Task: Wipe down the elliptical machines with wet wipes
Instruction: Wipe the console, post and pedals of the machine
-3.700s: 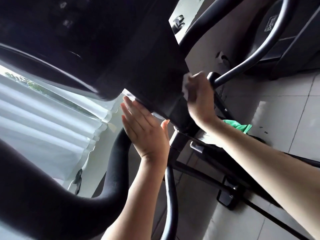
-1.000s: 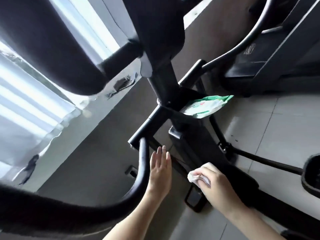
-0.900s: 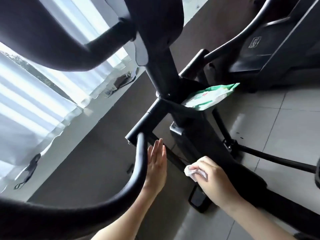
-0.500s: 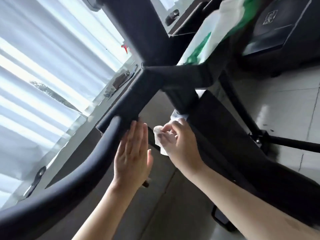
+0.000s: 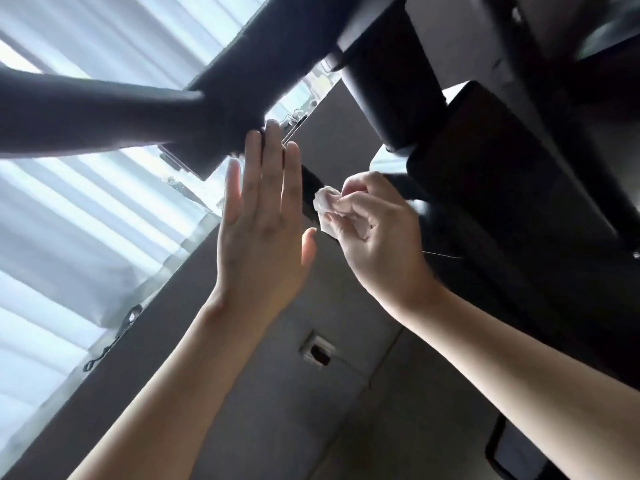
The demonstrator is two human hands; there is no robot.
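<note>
Elliptical machine, head view: black, filling upper frame, just beyond both hands. Left hand: flat, fingers straight, tips against end of padded crossbar. Right hand: pinching crumpled wet wipe, wipe touching thin dark strut between the hands. Strut axis upper left to lower right; nearer right hand, so likely wiped along that line.

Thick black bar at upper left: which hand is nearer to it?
Left. The left hand, fingers straight, reaches the thick black bar with its fingertips; the right hand sits lower right, apart from it, pinching a crumpled white wet wipe.
</note>
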